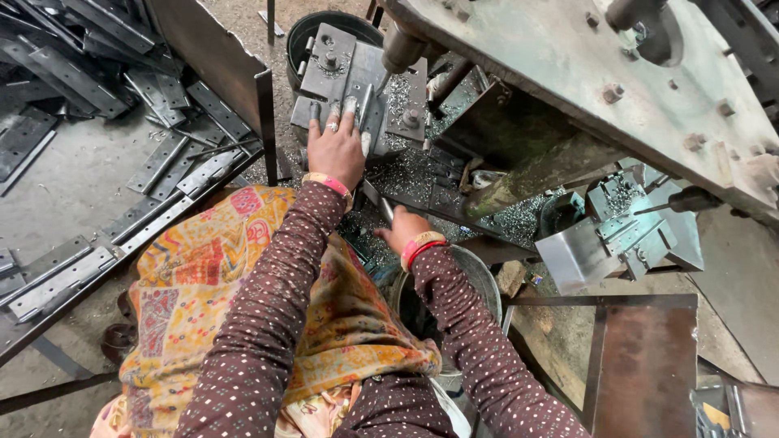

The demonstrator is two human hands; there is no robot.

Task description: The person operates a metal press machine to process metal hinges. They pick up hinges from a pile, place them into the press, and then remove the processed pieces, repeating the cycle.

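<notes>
The left hand (335,150) lies palm-down on the grey steel die block (345,77) of the press, fingers (333,113) extended and slightly apart, pressing flat on the block's near edge. A narrow metal strip (365,104) stands just beside the fingertips at 1 o'clock from the hand; whether the fingers touch it cannot be told. The right hand (403,231) sits lower, at 5 o'clock from the left hand, over the debris-covered ledge beneath the press. Its fingers are curled downward; whether they are clamped on a part cannot be told, because the knuckles hide the tips.

Step in hand, as judged: positioning work on the die block while the right hand picks from the area below. The next move calls for exact seating of the piece against the block's stops and both hands well apart from the ram (403,45) at 12 o'clock.

Flat hinge-like blanks (174,158) lie piled on the floor at 9 o'clock. A metal bucket (475,280) stands just beside the right wrist.
</notes>
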